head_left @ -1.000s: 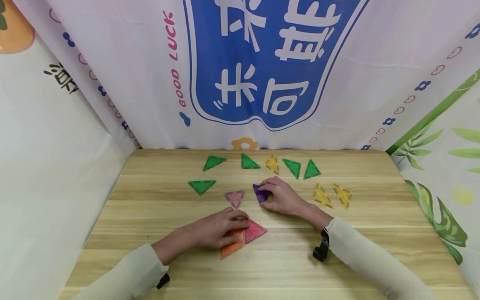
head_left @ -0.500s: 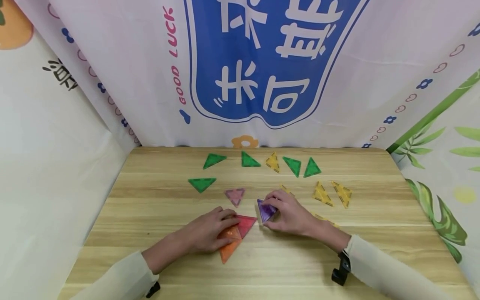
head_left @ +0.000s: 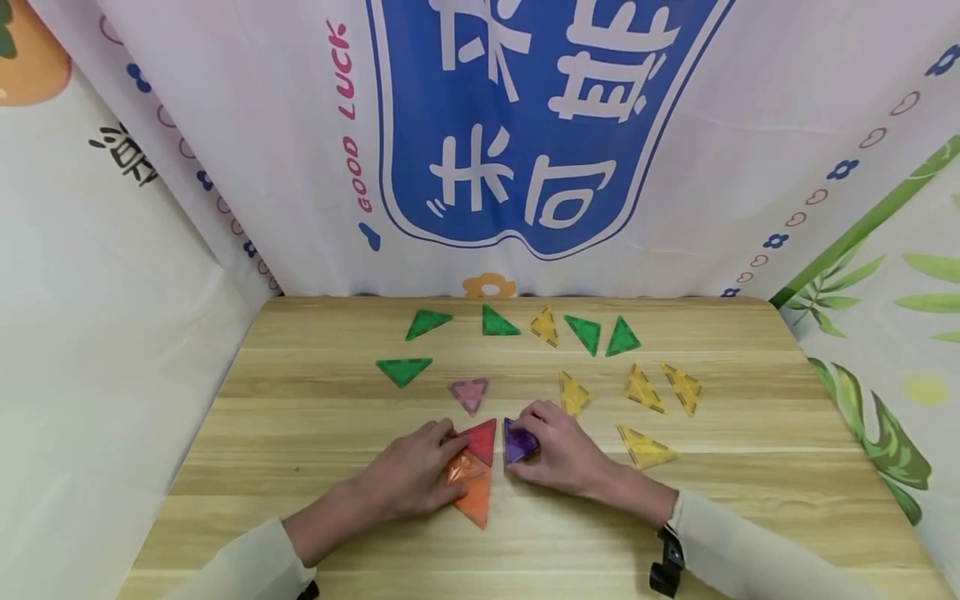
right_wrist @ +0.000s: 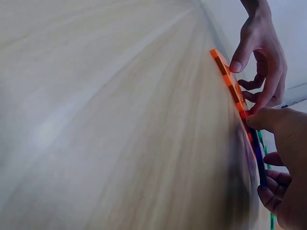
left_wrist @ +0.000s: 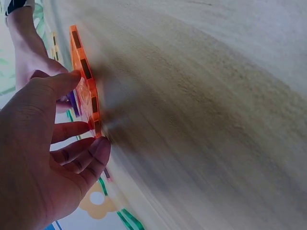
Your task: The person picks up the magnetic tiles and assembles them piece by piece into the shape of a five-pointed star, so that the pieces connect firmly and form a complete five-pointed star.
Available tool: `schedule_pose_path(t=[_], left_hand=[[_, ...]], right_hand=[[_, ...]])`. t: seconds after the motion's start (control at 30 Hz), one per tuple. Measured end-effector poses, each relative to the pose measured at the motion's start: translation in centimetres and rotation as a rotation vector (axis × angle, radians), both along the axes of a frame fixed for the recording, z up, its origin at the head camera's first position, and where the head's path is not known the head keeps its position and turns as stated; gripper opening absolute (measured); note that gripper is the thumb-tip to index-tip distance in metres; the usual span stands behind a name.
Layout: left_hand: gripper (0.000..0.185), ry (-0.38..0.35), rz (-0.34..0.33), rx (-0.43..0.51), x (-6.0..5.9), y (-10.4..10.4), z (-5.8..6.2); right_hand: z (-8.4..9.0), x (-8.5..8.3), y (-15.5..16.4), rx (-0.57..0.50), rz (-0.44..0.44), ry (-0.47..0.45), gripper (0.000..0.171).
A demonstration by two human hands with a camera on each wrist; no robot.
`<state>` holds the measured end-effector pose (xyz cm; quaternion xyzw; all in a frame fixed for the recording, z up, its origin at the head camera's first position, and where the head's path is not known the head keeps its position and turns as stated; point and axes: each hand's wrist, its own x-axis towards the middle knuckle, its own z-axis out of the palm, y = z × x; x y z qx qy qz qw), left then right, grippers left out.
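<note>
My left hand (head_left: pixel 416 468) grips a flat group of joined magnetic tiles from its left side, thumb at the near part and fingertips toward the far part. The group shows a red triangle tile (head_left: pixel 483 440) at the far end and orange tiles (head_left: pixel 476 498) nearer; the hand covers their left portion. Just right of them, my right hand (head_left: pixel 561 454) pinches a purple triangle tile (head_left: pixel 516 443) between thumb and fingers. A narrow strip of wood shows between purple and red in the head view. In the right wrist view, the purple tile (right_wrist: pixel 259 160) appears edge-on.
A pink triangle tile (head_left: pixel 470 395) lies just beyond the hands. Several green triangle tiles (head_left: pixel 403 371) are spread along the far side of the wooden table (head_left: pixel 300 417). Several yellow triangle tiles (head_left: pixel 645 447) lie to the right, one close to the right forearm. A printed curtain (head_left: pixel 300 167) hangs behind.
My right hand has brought the purple tile nearer and slightly left, beside the red tile. My left hand has turned the joined tiles so their right side runs nearly straight toward me.
</note>
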<state>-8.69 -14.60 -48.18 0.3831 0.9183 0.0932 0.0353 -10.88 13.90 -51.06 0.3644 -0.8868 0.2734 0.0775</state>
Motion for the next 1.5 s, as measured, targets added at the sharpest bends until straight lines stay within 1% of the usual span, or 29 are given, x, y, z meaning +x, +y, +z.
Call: schedule_pose_path(t=[0.1,0.23,0.37,0.47,0.57,0.7,0.83,0.97,1.23,1.37,1.5], left_hand=[[0.068,-0.008,0.011,-0.004,0.2,0.1,0.0],[0.069,-0.004,0.017,-0.012,0.3,0.2,-0.1],[0.07,0.016,0.014,-0.028,0.2,0.2,0.0],[0.071,0.028,0.001,-0.033,-0.1,0.2,0.0],[0.072,0.014,-0.027,-0.03,-0.3,-0.1,-0.1],[0.071,-0.014,-0.063,-0.019,-0.4,-0.7,-0.5],[0.069,0.012,-0.09,-0.016,-0.5,-0.9,-0.7],[0.068,0.045,-0.101,-0.024,-0.5,-1.0,-0.7],[0.069,0.057,-0.105,-0.037,-0.3,-1.4,-0.6],[0.069,0.071,-0.098,-0.02,-0.2,-1.7,-0.8],[0.07,0.073,-0.089,-0.004,-0.1,-2.0,-0.9]], right_hand=[[-0.6,-0.1,-0.4,0.002,-0.016,-0.004,0.051],[-1.0,-0.3,-1.0,0.007,-0.002,-0.004,0.049],[-0.9,-0.6,-1.2,0.009,0.021,0.001,0.046],[-0.3,-1.2,-1.1,0.012,0.04,-0.007,0.045],[0.5,-2.4,-1.3,0.018,0.076,-0.025,0.041],[1.2,-4.7,-2.0,0.022,0.095,-0.063,0.039],[1.0,-6.8,-2.9,0.034,0.085,-0.111,0.038],[0.4,-8.0,-3.5,0.034,0.101,-0.12,0.039],[-0.2,-8.9,-4.4,0.037,0.117,-0.158,0.047],[-0.4,-9.1,-4.7,0.041,0.124,-0.157,0.05],[-0.6,-9.2,-4.9,0.036,0.137,-0.134,0.047]])
